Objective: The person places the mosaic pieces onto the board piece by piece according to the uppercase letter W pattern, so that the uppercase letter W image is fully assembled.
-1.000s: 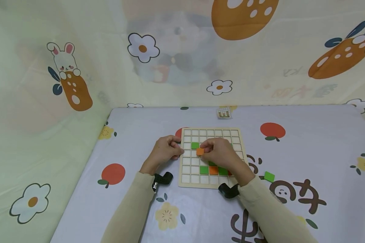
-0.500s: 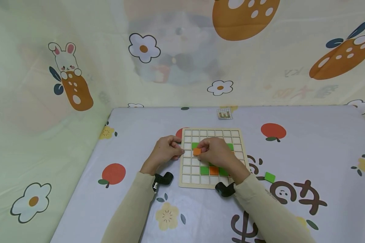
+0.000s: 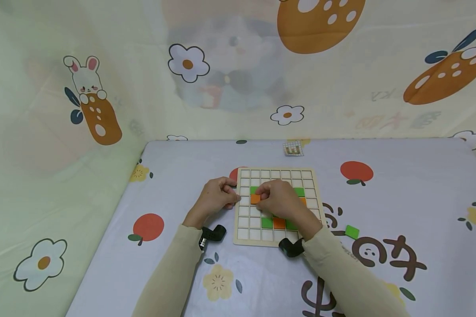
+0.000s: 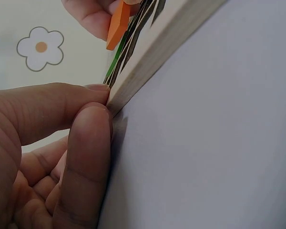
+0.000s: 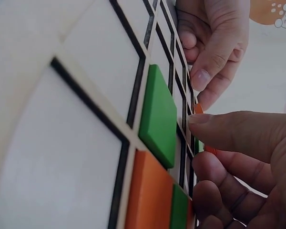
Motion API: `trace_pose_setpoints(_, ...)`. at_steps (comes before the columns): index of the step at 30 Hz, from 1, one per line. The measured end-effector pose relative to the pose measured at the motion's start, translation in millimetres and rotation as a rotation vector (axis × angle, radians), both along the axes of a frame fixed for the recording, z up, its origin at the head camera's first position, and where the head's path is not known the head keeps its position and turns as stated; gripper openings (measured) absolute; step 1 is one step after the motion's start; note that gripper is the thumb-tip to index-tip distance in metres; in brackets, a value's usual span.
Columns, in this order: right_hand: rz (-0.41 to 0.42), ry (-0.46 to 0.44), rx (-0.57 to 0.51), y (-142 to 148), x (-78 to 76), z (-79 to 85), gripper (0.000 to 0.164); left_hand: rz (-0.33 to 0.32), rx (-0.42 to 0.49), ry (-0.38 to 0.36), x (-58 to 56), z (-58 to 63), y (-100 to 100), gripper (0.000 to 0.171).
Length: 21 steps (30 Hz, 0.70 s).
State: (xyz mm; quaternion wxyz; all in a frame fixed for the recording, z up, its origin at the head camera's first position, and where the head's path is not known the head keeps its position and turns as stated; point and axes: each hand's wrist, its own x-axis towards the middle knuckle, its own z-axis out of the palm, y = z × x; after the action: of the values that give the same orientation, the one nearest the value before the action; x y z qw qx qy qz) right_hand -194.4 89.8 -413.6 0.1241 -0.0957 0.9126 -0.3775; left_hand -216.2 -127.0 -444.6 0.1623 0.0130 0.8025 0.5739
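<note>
In the head view, a square wooden grid board (image 3: 258,242) lies on the table. My left hand (image 3: 216,196) grips its left edge, thumb and index fingertip against the rim (image 4: 133,81). Above the grid's left part, my right hand (image 3: 279,201) pinches an orange tile (image 3: 255,199) between thumb and fingers. The tile shows tilted over the board in the left wrist view. A green tile (image 3: 254,190) sits just beyond it. Nearer me, a row holds a green tile (image 3: 267,223), an orange tile (image 3: 279,223) and another green one. My right hand hides the middle of the board.
One loose green tile (image 3: 351,232) lies right of the board. Behind the board is a small card (image 3: 293,148) printed with a grid pattern. A patterned cloth (image 3: 174,273) covers the table, and printed curtains (image 3: 230,123) rise at the back and left.
My right hand has shifted slightly left with the orange tile, and the tile now appears slightly lower over the grid. The left hand stays at the board's edge.
</note>
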Motion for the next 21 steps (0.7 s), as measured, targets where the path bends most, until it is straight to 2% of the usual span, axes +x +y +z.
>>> trace_pose_setpoints(21, 0.008, -0.005, 0.026, -1.6, 1.5, 0.3, 0.021, -0.004, -0.011, 0.004, 0.0, -0.3, -0.2, 0.039)
